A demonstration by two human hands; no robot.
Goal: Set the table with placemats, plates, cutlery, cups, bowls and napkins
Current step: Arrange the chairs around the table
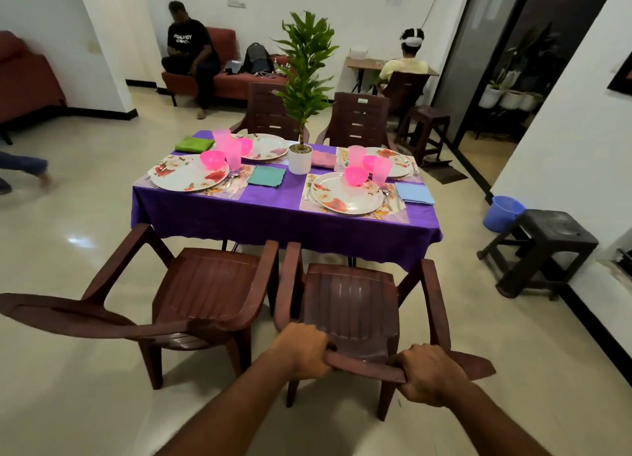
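Observation:
My left hand (301,351) and my right hand (427,373) both grip the top of the backrest of a brown plastic chair (352,301) at the near right side of the table. The table carries a purple cloth (273,213). On it lie several floral plates (347,194) on placemats (393,214), with pink bowls (355,176), pink cups (381,170), cutlery (386,195) and folded napkins (414,193) in blue, teal (266,176), green and pink.
A second brown chair (191,295) stands close to the left of mine. Two more chairs (355,120) face the far side. A potted plant (301,158) stands mid-table. Dark stool (543,247) and blue bucket (501,213) sit right. Two people sit at the back.

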